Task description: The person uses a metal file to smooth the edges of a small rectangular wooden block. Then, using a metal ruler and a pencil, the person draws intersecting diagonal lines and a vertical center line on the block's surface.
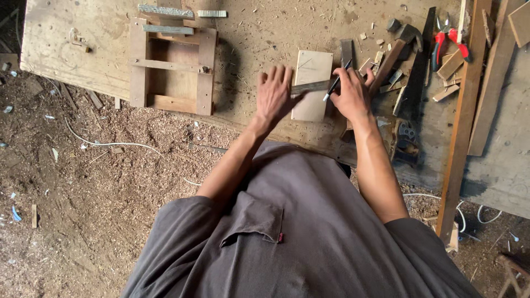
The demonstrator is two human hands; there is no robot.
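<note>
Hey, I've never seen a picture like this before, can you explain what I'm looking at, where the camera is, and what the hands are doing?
There is no machine here: these are a person's two bare hands. The one picture comes from a camera worn on the person's head, looking straight down over a grey shirt at a rough wooden workbench and a sawdust-covered floor.

The left hand presses a metal ruler flat across a small pale wooden board. The right hand holds a dark pen or pencil with its tip at the ruler's edge.

Also on the bench: a small wooden frame, a hammer, a handsaw, red-handled pliers, wood scraps and long planks at the right.
</note>
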